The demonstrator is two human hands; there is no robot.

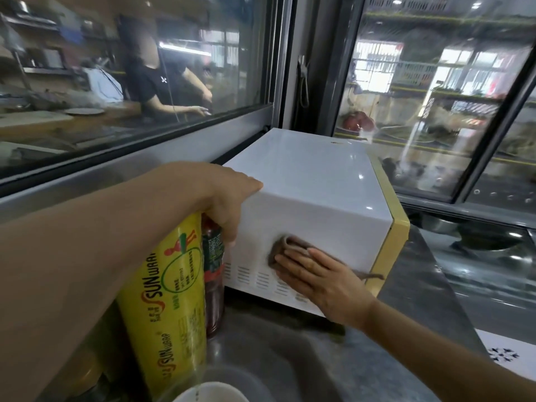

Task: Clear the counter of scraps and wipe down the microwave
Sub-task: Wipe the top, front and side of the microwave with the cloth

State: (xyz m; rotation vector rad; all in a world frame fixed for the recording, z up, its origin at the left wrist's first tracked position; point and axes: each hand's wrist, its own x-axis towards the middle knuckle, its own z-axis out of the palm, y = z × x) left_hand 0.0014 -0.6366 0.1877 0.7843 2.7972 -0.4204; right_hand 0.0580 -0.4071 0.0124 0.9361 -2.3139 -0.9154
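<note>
Wiping is underway: right hand [322, 281] presses a brown cloth [285, 246] flat-fingered against the microwave [313, 181] side, left hand [229, 198] clenched over its 9 o'clock corner. Next, probably sweep toward the vents.

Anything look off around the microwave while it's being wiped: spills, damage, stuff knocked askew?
Nothing looks spilled or damaged. The microwave sits flat on the counter. The yellow wrap box leans against it, with a dark bottle squeezed between. The left hand grips the top corner; the right hand presses the cloth flat on the side panel.
</note>
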